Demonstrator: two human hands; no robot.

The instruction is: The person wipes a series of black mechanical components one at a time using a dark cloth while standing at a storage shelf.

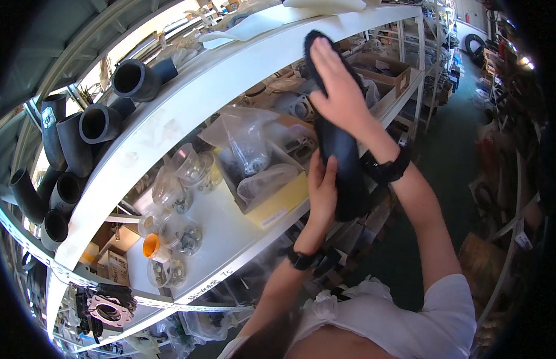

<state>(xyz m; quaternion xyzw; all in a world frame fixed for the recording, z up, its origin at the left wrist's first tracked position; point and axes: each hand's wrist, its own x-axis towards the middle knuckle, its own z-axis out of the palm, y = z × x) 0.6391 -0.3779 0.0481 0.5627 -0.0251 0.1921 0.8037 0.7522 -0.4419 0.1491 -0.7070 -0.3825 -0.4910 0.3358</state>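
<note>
A long black piece, likely a rubber hose [342,164], stands tilted in front of the shelf, its upper end leaning left. My left hand [323,188] grips its lower part from the left side, thumb across the front. Higher up, my right hand [341,90] lies on it with fingers stretched out along the top end and the thumb apart. Fuzzy dark edges show around those fingertips; whether that is a cloth or the piece itself I cannot tell. Each wrist carries a black band.
Black rubber elbow hoses [134,81] stand on the upper shelf [188,78] at left. Below are a yellow-fronted box [272,203] with bagged parts, clear plastic jars [188,233], an orange cup [151,245] and a cardboard box [382,69]. An aisle [457,149] runs along the right.
</note>
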